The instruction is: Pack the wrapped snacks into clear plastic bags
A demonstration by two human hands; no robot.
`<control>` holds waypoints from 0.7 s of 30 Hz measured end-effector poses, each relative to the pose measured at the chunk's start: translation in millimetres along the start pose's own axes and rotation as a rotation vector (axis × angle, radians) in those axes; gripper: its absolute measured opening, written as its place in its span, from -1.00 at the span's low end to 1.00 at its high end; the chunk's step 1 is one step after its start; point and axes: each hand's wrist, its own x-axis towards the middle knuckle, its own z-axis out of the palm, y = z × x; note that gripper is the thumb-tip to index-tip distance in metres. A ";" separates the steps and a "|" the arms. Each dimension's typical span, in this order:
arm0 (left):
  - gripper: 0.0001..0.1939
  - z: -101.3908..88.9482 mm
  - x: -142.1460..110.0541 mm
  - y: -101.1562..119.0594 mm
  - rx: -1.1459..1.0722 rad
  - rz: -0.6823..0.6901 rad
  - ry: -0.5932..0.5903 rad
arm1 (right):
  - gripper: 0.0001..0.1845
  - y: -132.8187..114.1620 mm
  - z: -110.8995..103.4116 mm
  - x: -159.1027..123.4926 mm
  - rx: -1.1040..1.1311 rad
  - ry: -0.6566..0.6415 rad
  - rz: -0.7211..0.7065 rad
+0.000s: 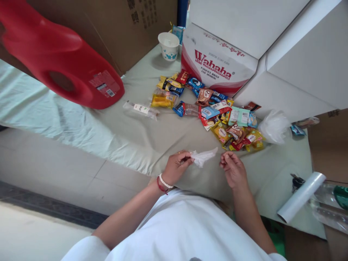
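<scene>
My left hand (178,167) pinches a crumpled, thin whitish plastic bag (202,156) by one end, just over the front part of the cloth-covered table (130,145). The bag's free end points right. A short gap from that end, my right hand (233,169) is closed with its fingertips pressed together; whether anything lies between them is hidden. Beyond both hands lies a loose heap of small wrapped snacks (209,112). Nearest the right hand are yellow packets (221,134). A wad of clear plastic bags (274,127) sits at the heap's right end.
A big red jug (81,72) stands at the left, near a clear packet (141,108). At the back are a paper cup (169,47) and a Wahaha carton (217,61). A plastic film roll (301,197) and clear bottles (330,214) lie at the right edge.
</scene>
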 end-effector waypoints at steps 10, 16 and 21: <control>-0.88 1.6 3.8 -3.5 0.026 -0.042 0.216 | -0.83 -10.1 5.8 -16.1 -0.740 -0.324 -0.616; -0.82 -0.4 2.3 -5.0 0.167 0.230 0.166 | -0.93 -37.1 -5.1 -30.1 -0.389 -0.326 -0.413; -0.76 12.6 -3.6 4.2 0.289 0.374 0.080 | -0.80 -37.1 19.4 -10.7 -0.475 -0.370 -0.178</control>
